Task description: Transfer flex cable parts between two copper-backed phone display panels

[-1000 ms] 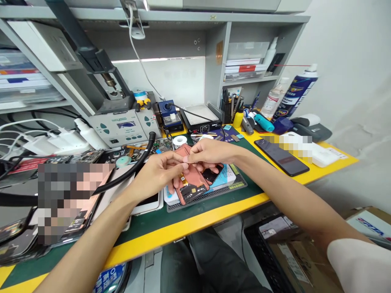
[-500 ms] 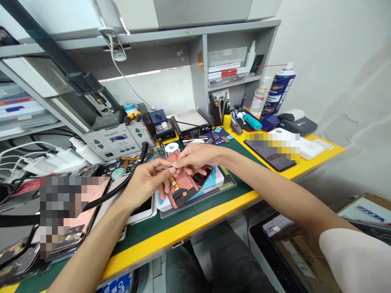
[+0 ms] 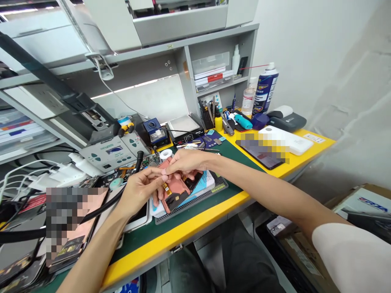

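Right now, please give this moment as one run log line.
left hand: at pink phone part; right hand: over it, fingertips meeting left's; beneath part: flat blue-white item; grip: unclear

We are seeing only part of the salmon-coloured phone frame [image 3: 180, 186], because the left hand [image 3: 143, 189] and the right hand [image 3: 187, 160] are covering its middle. Whether their meeting fingertips [image 3: 165, 178] are pinching something small, we are not managing to tell. Leftward of both hands, coarse squares are hiding the pile of panels [image 3: 87, 228]; far rightward, the edge is cutting the sleeve [image 3: 351, 252].
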The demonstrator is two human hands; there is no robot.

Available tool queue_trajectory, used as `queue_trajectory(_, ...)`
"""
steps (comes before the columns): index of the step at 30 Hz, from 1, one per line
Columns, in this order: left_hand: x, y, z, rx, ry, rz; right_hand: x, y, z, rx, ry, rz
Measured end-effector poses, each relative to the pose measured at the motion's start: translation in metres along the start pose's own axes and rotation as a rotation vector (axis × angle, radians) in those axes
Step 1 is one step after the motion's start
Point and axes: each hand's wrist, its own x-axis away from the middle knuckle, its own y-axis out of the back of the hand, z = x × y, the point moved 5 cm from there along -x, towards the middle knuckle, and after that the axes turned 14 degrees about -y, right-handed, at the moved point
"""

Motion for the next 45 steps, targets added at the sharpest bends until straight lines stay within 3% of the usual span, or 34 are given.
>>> queue_trajectory(5, 0.000, -0.001, -0.002, 0.020, 0.029, 0.025, 0.003, 0.000, 0.003, 0.033, -0.018, -0.028)
queue_trajectory(16, -0.002, 0.001, 0.001, 0.086, 0.075, 0.041, -0.010, 0.000, -0.008, -0.044, -0.004, 0.059)
queue_trajectory(31, -0.001, 0.003, 0.003, 0.153, 0.035, 0.079, 0.001, -0.001, -0.001, -0.101, -0.079, 0.103)
queue_trajectory(45, -0.001, 0.003, 0.000, 0.163, 0.021, 0.048, -0.001, 0.002, -0.004, 0.007, -0.064, 0.076)
